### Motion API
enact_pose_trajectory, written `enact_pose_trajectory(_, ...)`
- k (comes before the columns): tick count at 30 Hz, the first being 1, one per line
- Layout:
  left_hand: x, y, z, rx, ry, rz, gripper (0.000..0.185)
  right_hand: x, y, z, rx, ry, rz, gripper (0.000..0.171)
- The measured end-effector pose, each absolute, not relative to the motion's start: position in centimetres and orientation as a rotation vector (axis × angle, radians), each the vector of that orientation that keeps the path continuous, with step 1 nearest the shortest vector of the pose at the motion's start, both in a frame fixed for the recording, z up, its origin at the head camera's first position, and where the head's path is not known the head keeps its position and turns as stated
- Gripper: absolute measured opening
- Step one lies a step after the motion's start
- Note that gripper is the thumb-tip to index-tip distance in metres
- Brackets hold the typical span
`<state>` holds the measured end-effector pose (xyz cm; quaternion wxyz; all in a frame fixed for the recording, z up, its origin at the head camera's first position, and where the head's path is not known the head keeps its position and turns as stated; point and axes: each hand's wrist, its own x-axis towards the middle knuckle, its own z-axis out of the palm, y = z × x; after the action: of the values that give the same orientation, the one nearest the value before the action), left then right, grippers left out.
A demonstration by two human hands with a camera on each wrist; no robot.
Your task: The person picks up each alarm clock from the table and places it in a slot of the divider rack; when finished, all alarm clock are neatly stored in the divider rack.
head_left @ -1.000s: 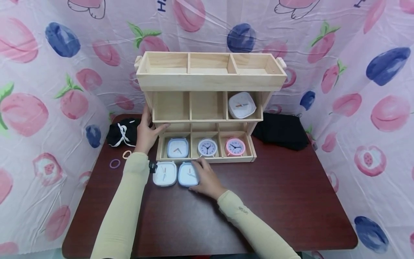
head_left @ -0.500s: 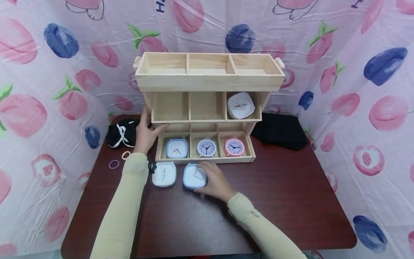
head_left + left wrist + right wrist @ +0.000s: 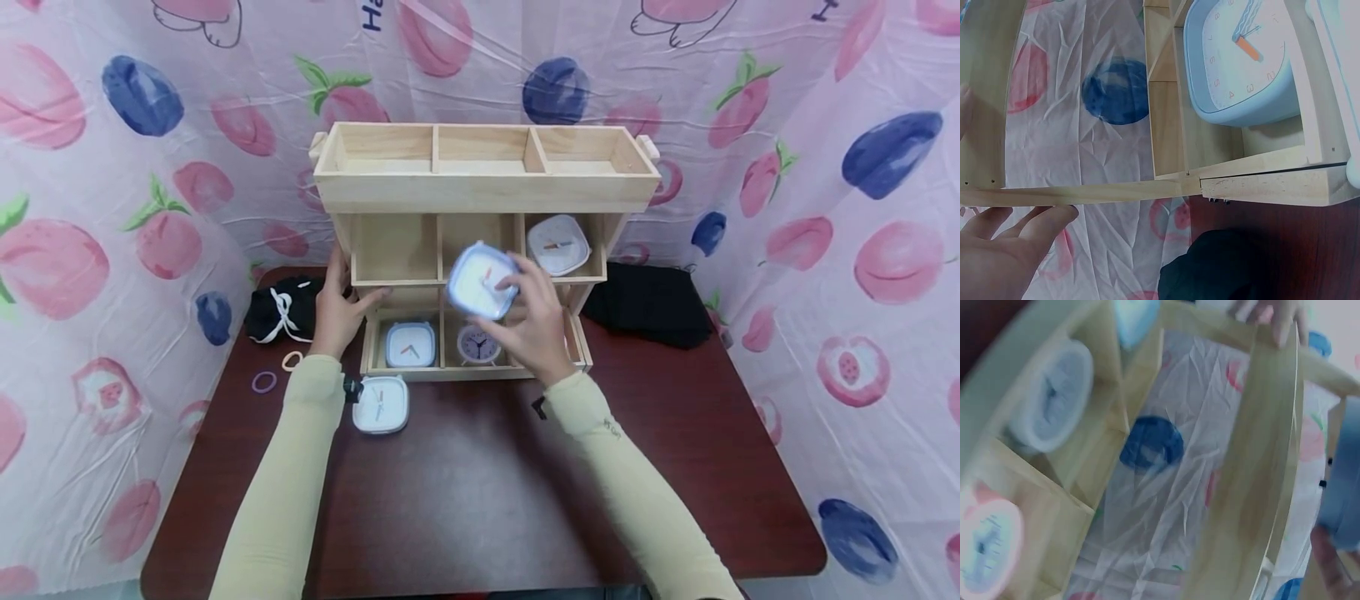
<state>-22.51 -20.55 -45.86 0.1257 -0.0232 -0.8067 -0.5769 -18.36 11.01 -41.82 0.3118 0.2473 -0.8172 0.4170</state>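
Right hand [image 3: 536,329] grips the blue clock [image 3: 482,281], face tilted toward camera; left hand [image 3: 337,310] rests relaxed against the shelf [image 3: 480,192]

We lose the pink clock behind the right hand [image 3: 536,329], wooden rack [image 3: 1260,487] smeared by motion, white clock [image 3: 1341,87] cropped beside that rack

The left hand [image 3: 994,250] rests its fingertips against the wooden shelf's [image 3: 1166,187] edge. Beyond it, a blue clock [image 3: 1241,59] sits in a compartment; a black bag [image 3: 1222,269] lies on the worktop [image 3: 1310,231].
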Motion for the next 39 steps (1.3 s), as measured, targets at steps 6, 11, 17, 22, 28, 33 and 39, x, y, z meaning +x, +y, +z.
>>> enact_pose_trajectory(6,-22.4,-20.6,-46.3,-0.067,-2.351,-1.674,0.109,-22.6,10.5,-40.8,0.497,-2.165,1.027,0.054)
enact_pose_trajectory(11,-22.4,-20.6,-46.6,-0.068,-2.343,-1.686,0.109,-24.6,9.9,-41.0,0.469,-2.253,0.912,0.052)
enact_pose_trajectory(17,-22.5,-20.6,-46.6,-0.06,-2.341,-1.683,0.109,-25.4,9.2,-41.3,0.483,-2.345,0.775,0.044)
enact_pose_trajectory(22,-22.5,-20.5,-46.5,-0.057,-2.346,-1.671,0.11,-25.2,9.0,-41.8,0.492,-2.329,0.748,0.037)
enact_pose_trajectory(28,-22.5,-20.5,-46.2,-0.056,-2.353,-1.664,0.111,-23.8,8.5,-42.5,0.54,-2.224,0.794,0.036)
enact_pose_trajectory(33,-22.5,-20.5,-46.2,-0.066,-2.355,-1.649,0.11,-20.8,7.1,-43.8,0.614,-2.163,0.889,0.032)
enact_pose_trajectory(39,-22.6,-20.6,-46.1,-0.068,-2.345,-1.643,0.111,-16.4,4.7,-47.1,0.743,-2.293,0.992,0.04)
